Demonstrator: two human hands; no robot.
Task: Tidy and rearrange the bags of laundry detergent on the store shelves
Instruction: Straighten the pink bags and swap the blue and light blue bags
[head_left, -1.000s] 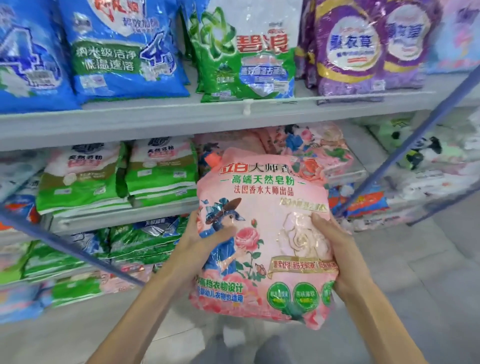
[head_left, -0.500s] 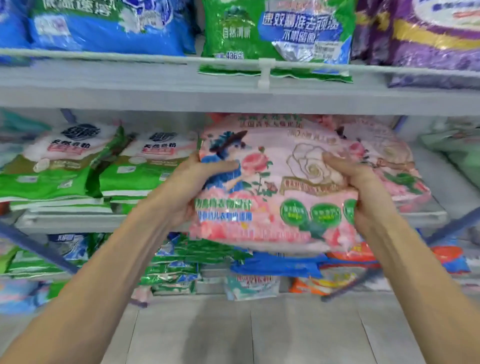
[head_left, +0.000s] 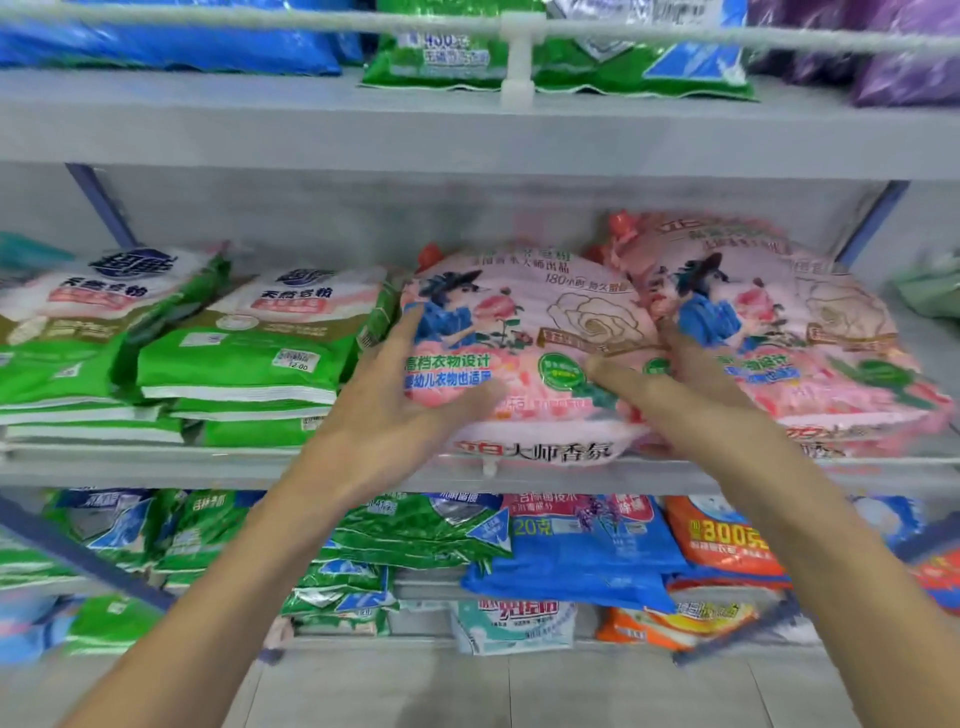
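Pink detergent bag (head_left: 524, 332) lies on the middle shelf (head_left: 208, 465) beside a matching pink bag (head_left: 779, 338), with left hand (head_left: 400, 415) and right hand (head_left: 691, 395) spread-fingered against its front; this placement looks nearly done, while the jumbled lower stacks (head_left: 415, 535) suggest more tidying is left.

Left grip (head_left: 408, 402) enters from 7 o'clock, fingers straight and spread. Right grip (head_left: 693, 397) enters from 5 o'clock, fingers extended.

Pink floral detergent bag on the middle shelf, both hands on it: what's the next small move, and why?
Probably push the pink floral detergent bag back: left hand and right hand lie flat on it, and it sits at the grey shelf lip atop another pink bag.
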